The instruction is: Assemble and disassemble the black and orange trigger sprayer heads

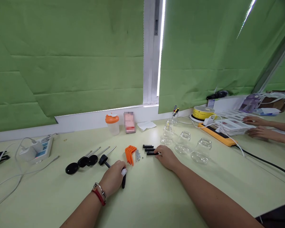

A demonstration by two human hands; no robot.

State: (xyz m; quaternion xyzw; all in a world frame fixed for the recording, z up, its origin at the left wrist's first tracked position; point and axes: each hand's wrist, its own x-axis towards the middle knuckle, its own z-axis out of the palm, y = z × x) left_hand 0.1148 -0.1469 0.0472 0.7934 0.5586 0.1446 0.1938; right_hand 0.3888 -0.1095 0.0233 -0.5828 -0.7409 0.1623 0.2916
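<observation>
Bare forearms angle inward across the tabletop. Palm down, the left hand has its fingers curled around a black-capped stem, the cap jutting out beyond the knuckles. Low over the surface, the right hand touches the nearest of three black ridged pieces with its fingers; whether they pinch it, one cannot tell.

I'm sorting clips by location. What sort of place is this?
Probably a shared workroom: orange parts and black parts lie in groups on the table, clear jars stand nearby, and another person's hands show farther right.
</observation>
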